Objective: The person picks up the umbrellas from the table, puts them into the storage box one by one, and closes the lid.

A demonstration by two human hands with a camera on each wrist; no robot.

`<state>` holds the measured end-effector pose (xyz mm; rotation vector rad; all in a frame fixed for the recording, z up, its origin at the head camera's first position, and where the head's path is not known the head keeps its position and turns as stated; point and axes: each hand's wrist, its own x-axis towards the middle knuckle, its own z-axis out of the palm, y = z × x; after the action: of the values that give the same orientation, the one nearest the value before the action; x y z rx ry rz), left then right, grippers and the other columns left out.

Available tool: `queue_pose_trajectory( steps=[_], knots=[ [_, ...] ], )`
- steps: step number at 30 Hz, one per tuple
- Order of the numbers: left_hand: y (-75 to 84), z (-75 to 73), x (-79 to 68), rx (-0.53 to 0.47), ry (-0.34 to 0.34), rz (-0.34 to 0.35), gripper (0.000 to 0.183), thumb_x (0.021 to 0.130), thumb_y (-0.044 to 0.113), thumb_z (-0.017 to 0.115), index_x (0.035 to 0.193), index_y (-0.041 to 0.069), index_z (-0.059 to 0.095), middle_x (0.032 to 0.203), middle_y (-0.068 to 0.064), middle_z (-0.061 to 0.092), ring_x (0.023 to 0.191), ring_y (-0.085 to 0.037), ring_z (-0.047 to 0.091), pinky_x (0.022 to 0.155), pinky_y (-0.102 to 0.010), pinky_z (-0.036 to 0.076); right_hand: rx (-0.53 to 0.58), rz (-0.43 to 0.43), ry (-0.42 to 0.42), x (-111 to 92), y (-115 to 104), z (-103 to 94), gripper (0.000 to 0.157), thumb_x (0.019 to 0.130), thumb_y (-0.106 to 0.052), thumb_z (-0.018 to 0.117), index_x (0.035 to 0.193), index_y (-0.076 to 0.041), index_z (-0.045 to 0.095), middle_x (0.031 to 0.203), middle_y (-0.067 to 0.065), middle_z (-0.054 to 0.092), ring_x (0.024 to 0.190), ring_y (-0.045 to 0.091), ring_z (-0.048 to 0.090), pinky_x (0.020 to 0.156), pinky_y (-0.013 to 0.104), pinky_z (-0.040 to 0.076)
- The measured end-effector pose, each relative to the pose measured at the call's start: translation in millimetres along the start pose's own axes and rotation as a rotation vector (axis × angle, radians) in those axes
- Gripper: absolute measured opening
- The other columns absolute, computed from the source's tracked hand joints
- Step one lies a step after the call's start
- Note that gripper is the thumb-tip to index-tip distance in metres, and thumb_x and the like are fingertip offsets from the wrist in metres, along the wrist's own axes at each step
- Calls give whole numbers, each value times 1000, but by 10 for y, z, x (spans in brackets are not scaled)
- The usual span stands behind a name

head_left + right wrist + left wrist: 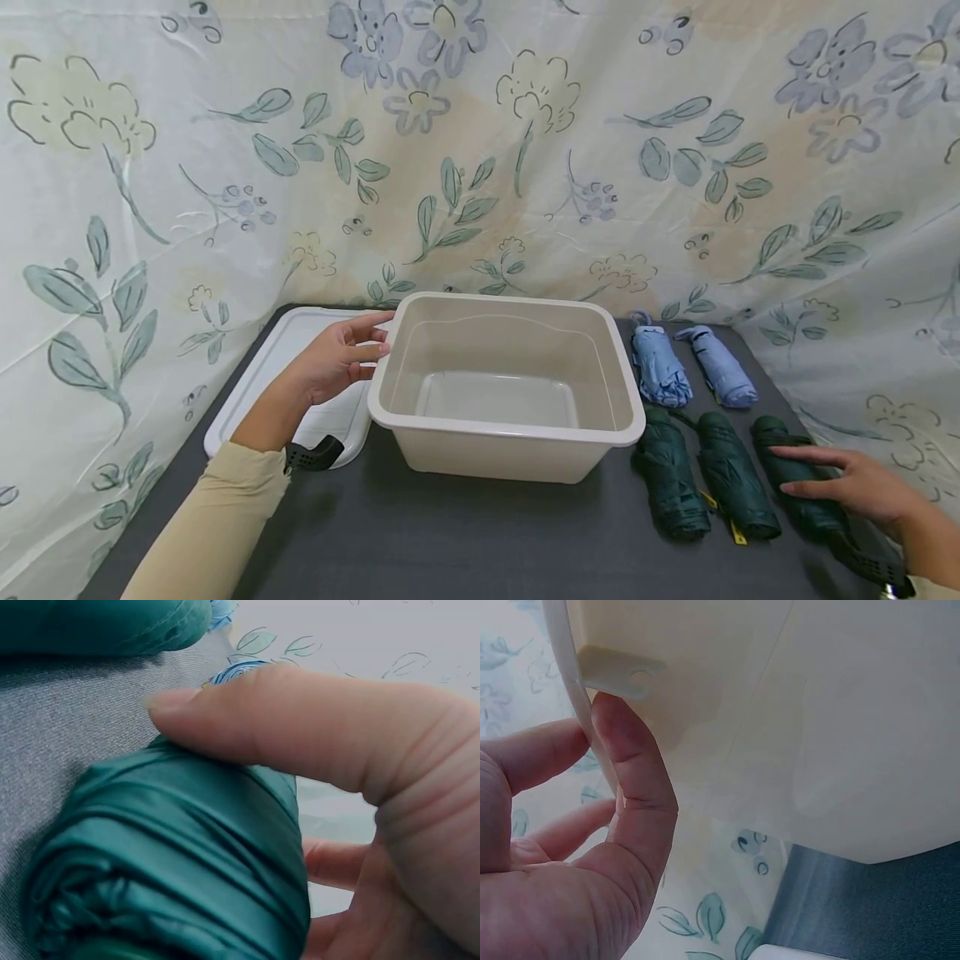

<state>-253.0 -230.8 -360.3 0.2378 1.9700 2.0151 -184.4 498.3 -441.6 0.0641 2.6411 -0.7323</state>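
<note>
A beige plastic bin (495,454) stands mid-table with its open top upward and its inside bare. My left hand (337,358) holds its left rim; in the left wrist view, the fingers (641,795) bend about the rim, near a small tab (622,673) under it. At the right, my right hand (862,483) grips the rightmost dark green folded umbrella (780,433). Its thumb (277,724) lies across the umbrella in the right wrist view, while other fingers show on the far side, partly hidden.
Two more green folded umbrellas (671,483) lie beside the bin, with two blue folded umbrellas (660,367) behind them. A white lid (255,392) lies left of the bin on the dark table (465,533). Floral cloth (480,167) hangs behind and at the sides.
</note>
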Motion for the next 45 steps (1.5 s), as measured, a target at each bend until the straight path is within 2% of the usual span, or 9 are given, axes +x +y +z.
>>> queue_pose_trajectory(
  steps=[7, 15, 24, 33, 39, 45],
  knots=[
    [-1, 17, -6, 2, 1, 22, 69, 98, 2, 64, 160, 6, 34, 113, -3, 59, 91, -10, 71, 79, -28, 63, -73, -17, 23, 13, -17, -13, 82, 90, -49, 74, 149, 1, 49, 152, 48, 27, 129, 70, 33, 87, 73, 46],
    [-14, -4, -6, 40, -4, 32, 67, 98, 3, 65, 159, 6, 36, 114, -4, 59, 89, -12, 73, 80, -29, 63, -16, 6, -2, 32, -11, 1, 82, 89, -47, 76, 150, 0, 47, 154, 47, 23, 131, 70, 29, 89, 76, 43],
    [-4, -2, -36, 67, 11, 34, 67, 98, 3, 66, 158, 5, 37, 114, -4, 59, 91, -11, 70, 80, -30, 63, -52, 20, 5, 39, -36, 11, 78, 90, -45, 76, 148, 1, 50, 151, 49, 26, 129, 71, 32, 90, 78, 41],
    [2, -8, -64, 62, 16, 34, 68, 98, 2, 65, 159, 5, 34, 113, -3, 58, 92, -10, 69, 82, -31, 63, -56, 26, 38, 81, -2, 23, 82, 86, -51, 78, 145, 0, 53, 149, 49, 29, 126, 69, 37, 88, 76, 44],
    [-22, -7, -69, 46, 27, 39, 68, 99, 2, 64, 159, 4, 34, 112, -3, 58, 90, -9, 70, 81, -30, 63, -66, -25, 76, 84, 20, 15, 79, 87, -48, 78, 144, 1, 55, 148, 48, 34, 125, 68, 41, 85, 70, 49],
    [-29, 20, -80, 67, 35, 46, 67, 99, 4, 65, 159, 5, 35, 113, -3, 57, 89, -9, 69, 81, -29, 63, -30, -30, 76, 43, 22, 26, 76, 89, -43, 77, 144, 4, 53, 148, 49, 33, 124, 66, 41, 85, 68, 50]
  ],
)
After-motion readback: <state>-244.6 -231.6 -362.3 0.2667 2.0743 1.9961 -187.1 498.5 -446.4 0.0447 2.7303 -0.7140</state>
